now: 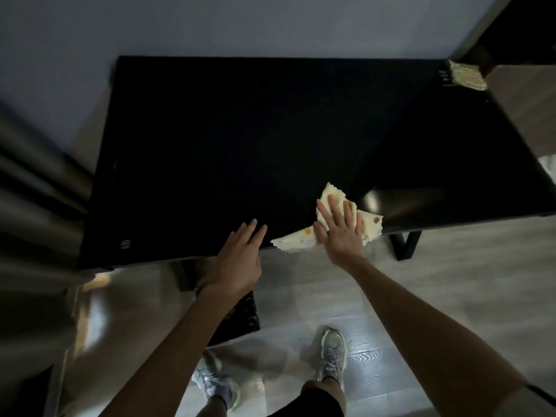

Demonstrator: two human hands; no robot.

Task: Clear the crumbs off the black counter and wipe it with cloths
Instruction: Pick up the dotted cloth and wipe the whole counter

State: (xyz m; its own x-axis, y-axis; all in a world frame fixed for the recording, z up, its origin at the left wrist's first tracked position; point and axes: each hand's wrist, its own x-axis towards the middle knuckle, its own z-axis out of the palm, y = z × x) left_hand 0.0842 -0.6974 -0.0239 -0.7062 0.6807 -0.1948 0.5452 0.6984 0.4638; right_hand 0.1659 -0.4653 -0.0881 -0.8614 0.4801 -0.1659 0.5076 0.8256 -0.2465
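The black counter (240, 139) fills the middle of the view. A pale yellow cloth with darker dots (332, 195) lies on its near edge, partly hanging over. My right hand (340, 233) presses flat on this cloth with straight fingers. To its left, my left hand (240, 257) rests at the counter's near edge, fingers straight and empty. A second, woven greenish cloth (466, 75) lies at the far right corner of the counter. I cannot make out any crumbs on the dark surface.
A black bin bag (240, 320) sits on the pale floor (451, 296) under the near edge, below my left arm. A metal-fronted appliance (33, 206) stands to the left. The grey wall (210, 25) runs behind the counter. My feet stand by the near edge.
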